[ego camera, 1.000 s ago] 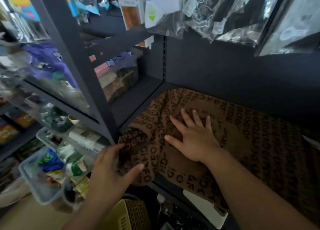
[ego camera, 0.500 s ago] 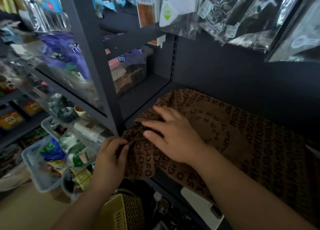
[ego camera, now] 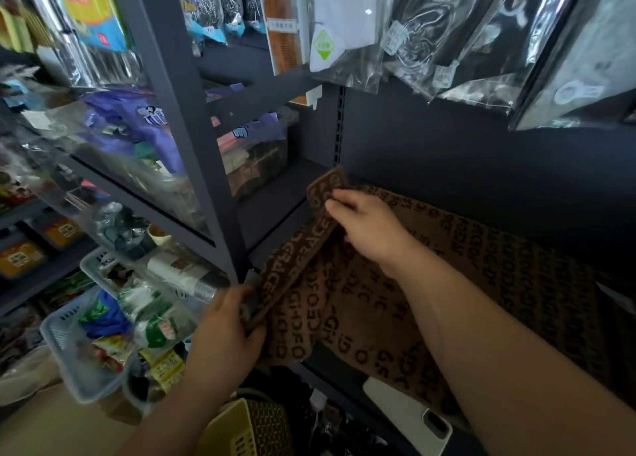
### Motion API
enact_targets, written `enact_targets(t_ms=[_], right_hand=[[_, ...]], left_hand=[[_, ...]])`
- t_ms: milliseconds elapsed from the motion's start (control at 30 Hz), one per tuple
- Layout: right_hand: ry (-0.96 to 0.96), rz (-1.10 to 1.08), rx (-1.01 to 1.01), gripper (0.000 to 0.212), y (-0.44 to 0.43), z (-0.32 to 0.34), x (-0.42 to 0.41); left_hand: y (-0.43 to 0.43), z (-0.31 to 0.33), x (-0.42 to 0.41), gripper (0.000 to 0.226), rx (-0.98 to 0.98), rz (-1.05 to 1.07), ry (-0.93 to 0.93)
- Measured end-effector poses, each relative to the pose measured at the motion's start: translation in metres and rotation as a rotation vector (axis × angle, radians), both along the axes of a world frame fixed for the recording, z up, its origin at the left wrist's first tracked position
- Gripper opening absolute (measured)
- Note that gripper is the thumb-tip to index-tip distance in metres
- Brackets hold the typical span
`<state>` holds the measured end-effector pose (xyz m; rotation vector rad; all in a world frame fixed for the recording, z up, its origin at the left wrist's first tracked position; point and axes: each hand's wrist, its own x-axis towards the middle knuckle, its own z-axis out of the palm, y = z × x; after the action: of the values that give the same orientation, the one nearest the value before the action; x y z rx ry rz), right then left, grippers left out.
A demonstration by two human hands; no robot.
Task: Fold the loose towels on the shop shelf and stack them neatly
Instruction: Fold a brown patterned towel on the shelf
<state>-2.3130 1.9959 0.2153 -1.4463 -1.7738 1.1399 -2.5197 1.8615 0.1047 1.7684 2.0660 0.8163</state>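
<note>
We note:
- left hand [ego camera: 223, 338]: fingers curled round near end of border band [ego camera: 303, 249], dark edge strip of towel [ego camera: 464, 283].
- right hand [ego camera: 368, 228]: fingertips [ego camera: 335, 208] pressed together, pinching far end of same band; corner pokes up past them.
- band runs raised between our two hands.
- rest of brown lettered towel lies spread on dark shelf [ego camera: 275, 208], right of both hands, partly under right forearm, front edge hanging over shelf lip.

Your dark gray shelf [ego camera: 275, 197] runs from 10 o'clock to 4 o'clock. On it lies a brown lettered towel [ego camera: 481, 283], spread flat toward 3 o'clock, w/ its near edge hanging over the shelf front. A clear bin [ego camera: 254, 156] sits at 10 o'clock of the towel, well apart.
</note>
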Motion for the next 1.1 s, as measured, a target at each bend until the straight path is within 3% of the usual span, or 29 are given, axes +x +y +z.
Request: enact_targets(t_ms=[67, 133, 333, 400, 467, 600, 700, 800, 900, 1000, 1100], right_hand=[[0.252, -0.108, -0.135, 0.049, 0.002, 0.002, 0.011], [0.409, -0.151, -0.198, 0.048, 0.005, 0.004, 0.02], [0.659, -0.119, -0.212, 0.053, 0.026, 0.017, 0.011], [0.748, -0.085, -0.199, 0.053, 0.033, 0.028, 0.001], [0.843, -0.076, -0.171, 0.05, 0.039, 0.04, -0.003], [0.996, -0.111, -0.128, 0.045, 0.038, 0.049, 0.015], [0.886, -0.124, -0.096, 0.048, 0.029, 0.039, 0.046], [0.814, -0.175, -0.076, 0.04, 0.018, 0.032, 0.084], [0.837, -0.302, -0.027, 0.033, 0.005, 0.032, 0.123], [0.876, -0.406, 0.01, 0.03, -0.011, 0.032, 0.161], [0.895, -0.498, 0.053, 0.024, -0.026, 0.028, 0.189]], left_hand=[[-0.001, 0.002, -0.003, 0.017, -0.009, 0.058, -0.025], [-0.001, 0.011, -0.007, 0.017, -0.015, 0.135, -0.138], [0.01, 0.086, -0.012, 0.012, 0.264, 0.314, -0.546], [0.011, 0.116, -0.011, 0.013, 0.422, 0.301, -0.553], [0.01, 0.141, -0.009, 0.017, 0.575, 0.263, -0.434], [0.008, 0.161, 0.008, 0.01, 0.706, 0.089, -0.211], [0.005, 0.145, 0.027, 0.002, 0.608, -0.17, -0.13], [0.002, 0.119, 0.047, 0.012, 0.472, -0.401, -0.152], [-0.001, 0.104, 0.079, 0.013, 0.405, -0.561, -0.167], [-0.003, 0.098, 0.112, 0.035, 0.354, -0.676, -0.132], [-0.003, 0.094, 0.145, 0.04, 0.301, -0.831, -0.184]])
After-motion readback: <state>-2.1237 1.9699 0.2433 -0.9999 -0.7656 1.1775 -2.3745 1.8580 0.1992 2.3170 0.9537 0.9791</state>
